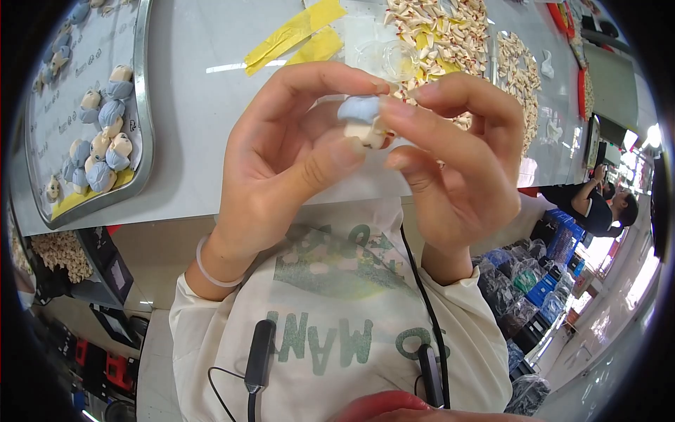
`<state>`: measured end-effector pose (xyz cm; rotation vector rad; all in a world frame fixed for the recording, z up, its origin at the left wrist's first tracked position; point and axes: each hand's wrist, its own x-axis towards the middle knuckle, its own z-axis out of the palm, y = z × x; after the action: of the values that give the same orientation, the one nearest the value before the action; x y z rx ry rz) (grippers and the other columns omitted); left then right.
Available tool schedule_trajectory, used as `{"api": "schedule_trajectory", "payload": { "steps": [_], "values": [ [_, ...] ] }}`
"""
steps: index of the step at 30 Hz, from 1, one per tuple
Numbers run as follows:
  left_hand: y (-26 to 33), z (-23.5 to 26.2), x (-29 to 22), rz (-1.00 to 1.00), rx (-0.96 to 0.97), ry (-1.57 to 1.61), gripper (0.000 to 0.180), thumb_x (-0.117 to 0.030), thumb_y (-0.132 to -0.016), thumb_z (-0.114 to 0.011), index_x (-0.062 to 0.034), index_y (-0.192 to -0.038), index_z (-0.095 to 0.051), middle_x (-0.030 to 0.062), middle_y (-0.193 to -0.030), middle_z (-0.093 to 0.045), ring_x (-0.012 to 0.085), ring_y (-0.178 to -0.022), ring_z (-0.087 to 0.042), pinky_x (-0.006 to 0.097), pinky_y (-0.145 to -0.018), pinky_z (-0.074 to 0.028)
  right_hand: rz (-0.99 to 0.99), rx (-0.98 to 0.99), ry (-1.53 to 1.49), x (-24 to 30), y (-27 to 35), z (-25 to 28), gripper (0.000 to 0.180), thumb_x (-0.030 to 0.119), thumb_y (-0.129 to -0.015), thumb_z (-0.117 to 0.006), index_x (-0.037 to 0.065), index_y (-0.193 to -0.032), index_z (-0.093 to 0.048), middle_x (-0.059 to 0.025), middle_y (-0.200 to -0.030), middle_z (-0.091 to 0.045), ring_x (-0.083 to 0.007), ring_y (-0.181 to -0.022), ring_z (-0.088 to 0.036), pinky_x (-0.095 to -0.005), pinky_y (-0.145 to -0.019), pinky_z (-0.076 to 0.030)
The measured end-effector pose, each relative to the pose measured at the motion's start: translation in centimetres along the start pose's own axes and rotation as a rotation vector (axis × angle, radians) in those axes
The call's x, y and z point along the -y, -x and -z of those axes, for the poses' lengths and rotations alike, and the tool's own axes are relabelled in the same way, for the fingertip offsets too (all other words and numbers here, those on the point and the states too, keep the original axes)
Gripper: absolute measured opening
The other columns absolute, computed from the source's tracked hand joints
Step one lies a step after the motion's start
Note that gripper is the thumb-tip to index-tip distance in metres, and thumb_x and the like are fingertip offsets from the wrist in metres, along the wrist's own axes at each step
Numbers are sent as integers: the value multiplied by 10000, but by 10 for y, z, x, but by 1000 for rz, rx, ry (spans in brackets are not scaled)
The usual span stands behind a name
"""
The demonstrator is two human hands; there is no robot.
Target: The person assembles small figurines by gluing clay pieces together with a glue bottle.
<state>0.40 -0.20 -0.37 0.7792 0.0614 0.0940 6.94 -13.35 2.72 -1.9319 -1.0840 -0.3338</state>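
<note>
Between the thumb and fingers of my left hand (278,151) is a small doll head (363,133), cream below with a light blue cap-like top. My left hand is closed on it, above the near edge of the table. At its right side, the forefinger of my right hand (460,144) touches the head by a small cream piece with a reddish mark. The right thumb is apart from that forefinger, and the fingers are bent but spread. Where the right fingertip meets the head, the contact is partly hidden.
A metal-rimmed tray (144,141) at the left bears several similar blue-and-cream heads (111,116). Many small cream pieces with red tips (464,28) lie at the far right, near a clear round lid (399,60). Yellow tape strips (295,34) cross the white table (190,141).
</note>
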Motion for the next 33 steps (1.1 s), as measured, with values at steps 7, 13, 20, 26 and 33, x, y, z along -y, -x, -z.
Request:
{"api": "schedule_trajectory", "payload": {
  "steps": [7,13,20,26,33],
  "values": [
    [0,-1,-2,63,27,9,387,-71,-773,-539,26,-1114,-386,171,-1135,-448,239,-1026,-485,329,-871,-390,75,52,0,-7,4,-4,294,118,-644,-688,13,-909,-614,-128,-958,-477,-183,-808,-476,-246,-624,-386],
    [-1,1,-2,28,58,-11,401,-41,-751,-521,51,-1121,-395,170,-1116,-460,235,-992,-509,334,-863,-413,3,22,-110,-12,7,-4,385,93,-647,-693,-15,-984,-542,-152,-962,-460,-208,-837,-480,-267,-675,-441],
    [1,7,2,-113,118,19,322,29,-733,-516,57,-1048,-454,161,-1058,-492,219,-958,-508,328,-833,-423,-35,42,-108,0,8,-6,408,-33,-615,-647,-9,-1000,-512,-159,-972,-457,-220,-855,-478,-283,-708,-440],
    [17,16,-34,-58,56,151,282,20,-746,-499,57,-1024,-468,175,-1018,-511,225,-926,-515,304,-781,-444,-54,-145,-122,7,15,-10,357,-72,-585,-647,26,-922,-584,-127,-896,-502,-191,-722,-516,-260,-620,-434],
    [28,53,-82,-368,-46,12,386,-92,-739,-424,102,-1073,-421,218,-1035,-494,275,-897,-559,283,-760,-467,-41,-32,-60,3,23,-10,325,-114,-582,-600,26,-875,-583,-105,-820,-525,-205,-693,-509,-268,-595,-413]
  ]
}}
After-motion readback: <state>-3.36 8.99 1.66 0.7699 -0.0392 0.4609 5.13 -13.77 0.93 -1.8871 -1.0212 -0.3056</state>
